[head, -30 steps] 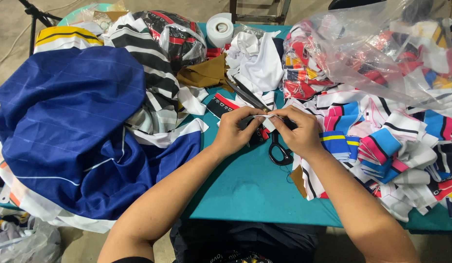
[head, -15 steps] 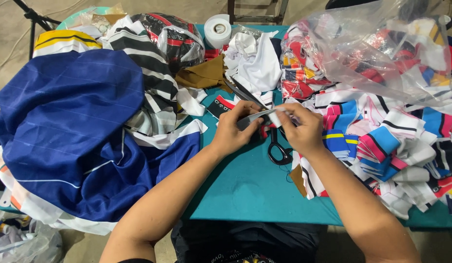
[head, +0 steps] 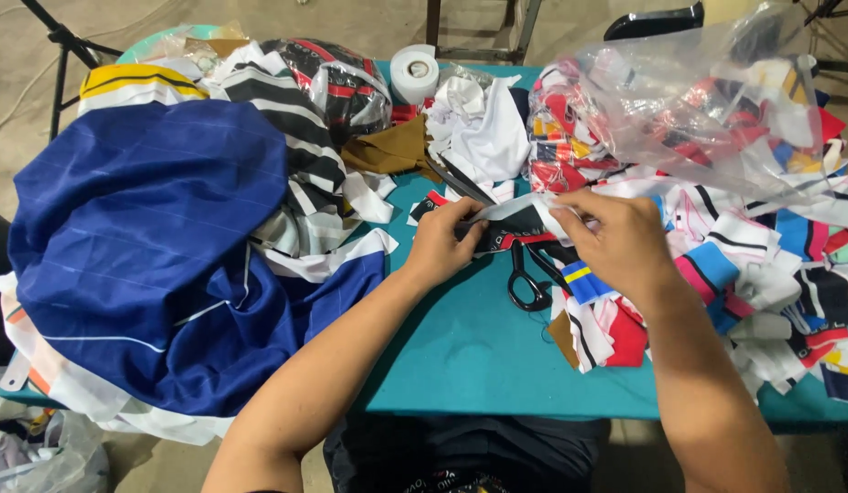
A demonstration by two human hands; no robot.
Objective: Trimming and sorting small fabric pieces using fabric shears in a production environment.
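Observation:
My left hand and my right hand both pinch a narrow strip of white and dark fabric, stretched between them above the teal table. Black-handled scissors lie on the table just below the strip, between my hands. Their blades are partly hidden under the cloth.
A large blue garment with striped cloth covers the left side. A heap of coloured knit pieces fills the right, with a clear plastic bag of more behind it. A white tape roll stands at the back.
Both hands have drawn slightly apart, and the strip between them has lengthened. The right hand shifted a little to the right.

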